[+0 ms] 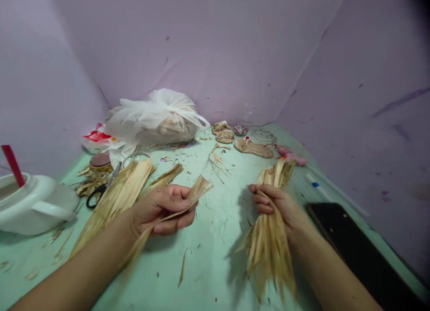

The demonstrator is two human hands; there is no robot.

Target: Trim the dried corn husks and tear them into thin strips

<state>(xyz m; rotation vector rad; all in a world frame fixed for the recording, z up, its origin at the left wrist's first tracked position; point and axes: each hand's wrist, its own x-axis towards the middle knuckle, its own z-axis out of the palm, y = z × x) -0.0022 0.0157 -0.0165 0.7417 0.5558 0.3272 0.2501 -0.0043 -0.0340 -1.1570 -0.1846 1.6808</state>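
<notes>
Bundle's lower tips [273, 279] motion-blurred

Cut off and blurred

Left edge crops the white pot [36, 208]; the phone [359, 257] runs past the desk's near-right corner.

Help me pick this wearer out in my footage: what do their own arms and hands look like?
The left hand and right hand are ungloved. No sleeve covers either visible forearm, and no ring, watch or bracelet shows. Upper arms are out of view.
</notes>
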